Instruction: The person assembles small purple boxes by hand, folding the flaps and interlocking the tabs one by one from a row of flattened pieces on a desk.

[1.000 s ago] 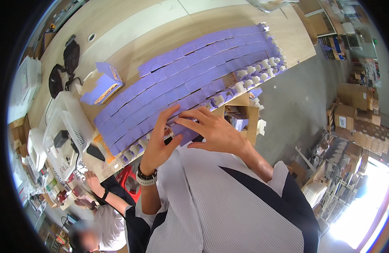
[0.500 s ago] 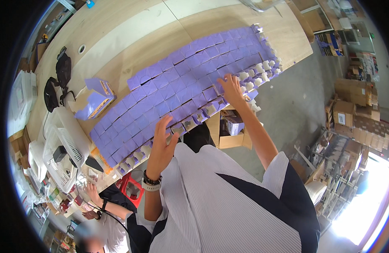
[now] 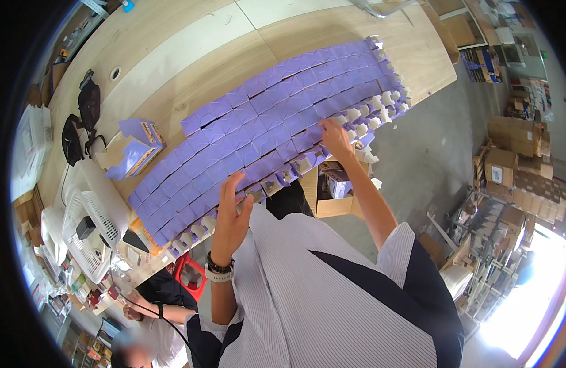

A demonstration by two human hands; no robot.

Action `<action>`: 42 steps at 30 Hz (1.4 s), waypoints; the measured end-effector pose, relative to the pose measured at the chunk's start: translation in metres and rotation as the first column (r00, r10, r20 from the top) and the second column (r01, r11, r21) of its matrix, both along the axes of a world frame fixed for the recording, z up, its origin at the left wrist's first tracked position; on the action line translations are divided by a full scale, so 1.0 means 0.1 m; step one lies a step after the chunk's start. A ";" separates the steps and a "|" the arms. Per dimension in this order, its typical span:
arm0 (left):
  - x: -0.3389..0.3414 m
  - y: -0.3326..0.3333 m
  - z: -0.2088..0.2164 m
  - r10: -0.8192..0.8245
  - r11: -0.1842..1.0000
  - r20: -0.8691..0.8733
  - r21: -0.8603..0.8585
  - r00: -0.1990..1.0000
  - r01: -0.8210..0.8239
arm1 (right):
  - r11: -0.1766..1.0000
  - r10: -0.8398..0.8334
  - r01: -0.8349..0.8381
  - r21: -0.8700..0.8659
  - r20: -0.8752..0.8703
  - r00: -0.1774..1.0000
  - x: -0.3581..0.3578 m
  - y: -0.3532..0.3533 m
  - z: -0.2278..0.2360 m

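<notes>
Rows of small purple cartons (image 3: pixel 258 116) stand packed side by side in a long block on the wooden table. Along the near edge, several cartons have raised white-and-purple flaps (image 3: pixel 353 115). My right hand (image 3: pixel 337 140) is at that near row, right of the middle, its fingers drawn together on the flap of a purple carton; the fingertips are partly hidden. To the left, my left hand (image 3: pixel 233 214) hovers by the near edge of the block, fingers apart and holding nothing. An open purple display box (image 3: pixel 139 147) stands left of the block.
White plastic baskets (image 3: pixel 90 227) and a black pouch (image 3: pixel 90 101) lie on the table's left side. Below the near edge is an open cardboard box (image 3: pixel 335 207). A co-worker's hand (image 3: pixel 136 303) is at lower left, near a red stool (image 3: pixel 188 273).
My right hand has moved slightly down and its spread fingers have come together at a carton flap. The left hand has dropped a little toward me. The co-worker's hands have shifted.
</notes>
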State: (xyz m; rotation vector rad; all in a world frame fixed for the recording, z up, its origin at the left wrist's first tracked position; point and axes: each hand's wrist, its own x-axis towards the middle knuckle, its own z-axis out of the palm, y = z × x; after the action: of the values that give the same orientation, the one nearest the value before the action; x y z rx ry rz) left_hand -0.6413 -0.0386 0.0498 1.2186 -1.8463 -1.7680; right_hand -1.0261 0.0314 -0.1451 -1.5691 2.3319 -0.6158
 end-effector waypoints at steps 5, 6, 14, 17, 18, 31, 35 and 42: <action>0.02 0.01 0.00 -0.013 0.998 0.018 -0.060 1.000 0.014 | 0.975 -0.200 0.219 0.030 -0.304 0.931 -0.08 -0.04 0.01; 0.01 0.00 0.00 -0.013 0.999 0.007 -0.050 1.000 0.013 | 0.966 -0.233 0.257 0.041 -0.306 0.923 -0.14 -0.04 -0.08; 0.08 0.05 -0.05 -0.033 0.998 -0.045 -0.045 0.998 0.031 | 0.960 -0.226 0.257 0.107 -0.239 0.944 -0.27 0.05 -0.09; 0.11 0.03 0.10 -0.064 0.993 -0.025 -0.098 0.998 0.061 | 0.989 -0.095 0.055 -0.134 -0.316 0.944 0.05 -0.10 0.62; 0.12 0.03 0.15 -0.043 0.998 -0.058 -0.051 0.997 0.041 | 0.986 -0.020 -0.034 -0.161 -0.320 0.947 0.21 -0.15 0.89; 0.31 -0.21 0.22 0.024 0.915 -0.338 0.387 0.941 0.116 | 0.629 0.636 -0.738 -0.244 -0.385 0.669 2.24 -0.01 2.78; 0.56 -0.05 0.31 0.156 0.905 -0.378 0.425 0.913 0.022 | 0.782 0.501 -0.530 -0.327 -0.177 0.847 2.33 -0.04 2.76; 0.86 0.03 0.40 0.125 0.965 -0.441 0.261 0.889 -0.006 | 0.861 0.391 -0.310 -0.403 0.136 0.910 2.74 -0.05 2.70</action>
State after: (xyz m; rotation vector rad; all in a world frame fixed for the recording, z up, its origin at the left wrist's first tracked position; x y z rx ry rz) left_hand -0.5555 -0.0354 0.0897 0.8295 -1.3278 -2.0809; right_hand -0.7519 0.0267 0.1247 -1.9190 1.7750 -1.1200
